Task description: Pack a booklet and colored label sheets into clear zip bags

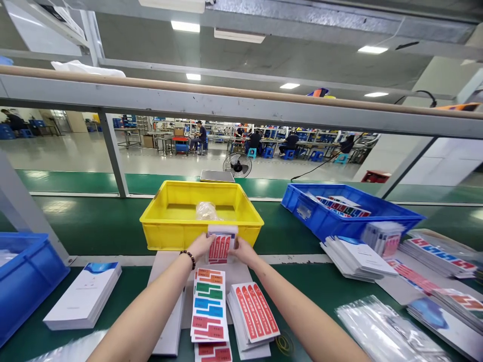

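One packet (222, 250) (red-striped) between both hands (201, 246) (244, 251)

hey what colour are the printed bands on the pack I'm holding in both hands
Red, on white; the pack shows best in the head view.

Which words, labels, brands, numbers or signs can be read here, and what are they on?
None can be read for certain.
Held pack: white marks on red, too blurred.
Red strips: white characters, too blurred.
Coloured sheet: dark print, too small.
Left booklets: faint print, too small.
Right blue bin: pale tag, unreadable.
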Available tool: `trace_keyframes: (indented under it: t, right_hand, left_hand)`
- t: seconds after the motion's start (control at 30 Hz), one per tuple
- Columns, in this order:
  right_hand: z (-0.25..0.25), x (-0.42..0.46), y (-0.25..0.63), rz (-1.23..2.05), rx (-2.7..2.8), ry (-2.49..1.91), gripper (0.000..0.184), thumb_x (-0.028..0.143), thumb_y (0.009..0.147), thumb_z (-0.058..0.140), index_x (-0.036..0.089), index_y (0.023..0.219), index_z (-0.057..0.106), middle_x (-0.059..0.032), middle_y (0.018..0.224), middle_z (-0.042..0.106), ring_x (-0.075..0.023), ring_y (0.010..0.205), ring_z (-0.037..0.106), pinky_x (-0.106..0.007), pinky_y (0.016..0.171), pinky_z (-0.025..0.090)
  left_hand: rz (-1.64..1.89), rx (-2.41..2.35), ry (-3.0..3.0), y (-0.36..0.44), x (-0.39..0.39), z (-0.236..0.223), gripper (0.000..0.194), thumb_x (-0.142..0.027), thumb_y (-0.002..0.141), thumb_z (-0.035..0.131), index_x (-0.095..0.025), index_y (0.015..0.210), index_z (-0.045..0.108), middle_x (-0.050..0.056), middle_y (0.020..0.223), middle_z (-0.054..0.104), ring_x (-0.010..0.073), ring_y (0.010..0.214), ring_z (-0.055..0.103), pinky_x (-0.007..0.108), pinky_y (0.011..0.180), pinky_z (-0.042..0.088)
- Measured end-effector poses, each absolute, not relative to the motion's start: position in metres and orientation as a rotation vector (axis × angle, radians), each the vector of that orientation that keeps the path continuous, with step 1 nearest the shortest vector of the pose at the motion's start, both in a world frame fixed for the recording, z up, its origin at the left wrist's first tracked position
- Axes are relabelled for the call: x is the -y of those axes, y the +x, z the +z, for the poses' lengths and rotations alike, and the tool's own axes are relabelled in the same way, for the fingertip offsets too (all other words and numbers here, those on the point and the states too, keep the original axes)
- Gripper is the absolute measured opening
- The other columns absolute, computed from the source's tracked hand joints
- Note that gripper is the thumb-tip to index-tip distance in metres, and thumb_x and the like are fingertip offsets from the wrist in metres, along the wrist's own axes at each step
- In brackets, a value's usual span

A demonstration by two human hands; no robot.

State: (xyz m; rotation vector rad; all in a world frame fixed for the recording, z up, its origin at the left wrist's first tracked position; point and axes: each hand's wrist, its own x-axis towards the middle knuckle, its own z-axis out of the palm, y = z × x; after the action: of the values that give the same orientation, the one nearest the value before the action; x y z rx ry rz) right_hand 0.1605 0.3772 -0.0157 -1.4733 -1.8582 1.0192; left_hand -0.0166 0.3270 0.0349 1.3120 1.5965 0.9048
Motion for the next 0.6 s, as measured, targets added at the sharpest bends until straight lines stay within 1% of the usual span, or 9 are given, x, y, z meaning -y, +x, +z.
trace_keyframes:
  t: [0.1, 0.17, 0.23, 0.37, 0.4, 0.47, 0.53, 0.6]
  right_hand:
    - [-0.003, -0.366, 0.175, 0.933, 1.784, -1.481, 0.03, 0.02, 0.069, 0.068, 0.013, 0.097, 0.058, -0.0063, 0.092, 0.065, -0.0204, 0.084, 0.063, -0.034, 0.075, 0.049]
    - [0.008, -0.351, 0.186, 0.872, 1.741, -1.441, 0.034, 0.018, 0.065, 0.067, 0.014, 0.097, 0.057, -0.0088, 0.097, 0.064, -0.0226, 0.092, 0.061, -0.034, 0.081, 0.047]
    - [0.019, -0.327, 0.196, 0.832, 1.713, -1.374, 0.031, 0.023, 0.069, 0.061, 0.016, 0.098, 0.056, -0.0096, 0.104, 0.063, -0.0224, 0.099, 0.059, -0.035, 0.085, 0.046]
    - [0.034, -0.262, 0.204, 0.8, 1.705, -1.227, 0.026, 0.032, 0.075, 0.054, 0.018, 0.097, 0.057, -0.0086, 0.105, 0.063, -0.0221, 0.1, 0.058, -0.036, 0.089, 0.044]
    - [0.035, -0.244, 0.203, 0.777, 1.726, -1.165, 0.024, 0.033, 0.077, 0.052, 0.018, 0.095, 0.059, -0.0087, 0.104, 0.063, -0.0222, 0.099, 0.058, -0.036, 0.089, 0.044]
    - [0.035, -0.21, 0.201, 0.76, 1.77, -1.089, 0.02, 0.034, 0.081, 0.049, 0.019, 0.088, 0.06, -0.0082, 0.099, 0.065, -0.0216, 0.093, 0.06, -0.033, 0.083, 0.047]
    - [0.032, -0.183, 0.198, 0.761, 1.811, -1.015, 0.021, 0.035, 0.083, 0.048, 0.02, 0.082, 0.062, -0.0073, 0.091, 0.067, -0.0209, 0.087, 0.063, -0.03, 0.078, 0.05]
    - [0.027, -0.163, 0.194, 0.766, 1.842, -0.954, 0.021, 0.035, 0.083, 0.049, 0.02, 0.078, 0.063, -0.0065, 0.085, 0.068, -0.0201, 0.081, 0.064, -0.027, 0.073, 0.052]
  left_hand:
    - [1.051, -1.603, 1.331, -0.031, -0.309, 0.047, 0.029, -0.034, 0.085, 0.052, -0.013, 0.104, 0.056, 0.009, 0.113, 0.058, 0.0233, 0.105, 0.054, 0.046, 0.093, 0.04]
    - [1.156, -1.596, 1.349, -0.042, -0.29, 0.057, 0.028, -0.033, 0.085, 0.048, -0.014, 0.104, 0.056, 0.011, 0.116, 0.058, 0.0225, 0.11, 0.051, 0.04, 0.097, 0.036]
    - [1.261, -1.585, 1.366, -0.053, -0.266, 0.068, 0.03, -0.035, 0.084, 0.045, -0.015, 0.104, 0.055, 0.011, 0.117, 0.058, 0.0215, 0.113, 0.049, 0.035, 0.099, 0.035]
    - [1.382, -1.596, 1.388, -0.07, -0.205, 0.082, 0.034, -0.042, 0.079, 0.047, -0.017, 0.101, 0.056, 0.009, 0.113, 0.06, 0.0238, 0.11, 0.051, 0.036, 0.097, 0.036]
    - [1.395, -1.603, 1.397, -0.075, -0.188, 0.083, 0.035, -0.043, 0.079, 0.048, -0.017, 0.101, 0.056, 0.009, 0.112, 0.061, 0.0242, 0.109, 0.052, 0.036, 0.095, 0.038]
    - [1.397, -1.623, 1.447, -0.087, -0.155, 0.083, 0.034, -0.044, 0.079, 0.047, -0.018, 0.1, 0.057, 0.008, 0.108, 0.062, 0.0236, 0.105, 0.054, 0.035, 0.092, 0.04]
    - [1.384, -1.719, 1.503, -0.101, -0.123, 0.079, 0.03, -0.043, 0.079, 0.046, -0.019, 0.093, 0.058, 0.006, 0.098, 0.065, 0.022, 0.099, 0.056, 0.032, 0.088, 0.041]
    - [1.316, -1.863, 1.507, -0.117, -0.092, 0.074, 0.029, -0.044, 0.08, 0.044, -0.019, 0.084, 0.057, 0.003, 0.079, 0.064, 0.0198, 0.082, 0.059, 0.03, 0.077, 0.044]
